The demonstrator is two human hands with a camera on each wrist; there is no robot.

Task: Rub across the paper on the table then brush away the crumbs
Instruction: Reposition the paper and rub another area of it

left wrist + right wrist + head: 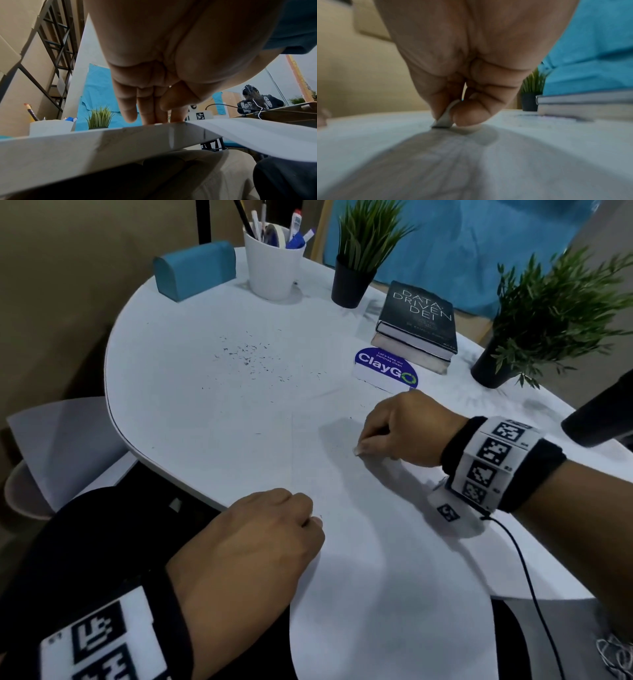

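Note:
A white sheet of paper (376, 542) lies on the round white table (188, 412) and hangs over its near edge. My right hand (359, 448) pinches a small pale eraser (444, 119) between thumb and fingers, its dark lower edge touching the paper (471, 162). My left hand (308, 520) rests at the paper's left edge by the table rim, its fingers (150, 115) pointing straight down onto the sheet (257, 135). Dark eraser crumbs (246, 354) are scattered on the bare table beyond the paper, to the upper left.
At the back stand a blue case (193, 270), a white cup of pens (272, 265) and a potted plant (356, 254). Stacked books (416, 326), a ClayGo sign (385, 369) and another plant (534, 316) sit right. A chair (51, 446) is left.

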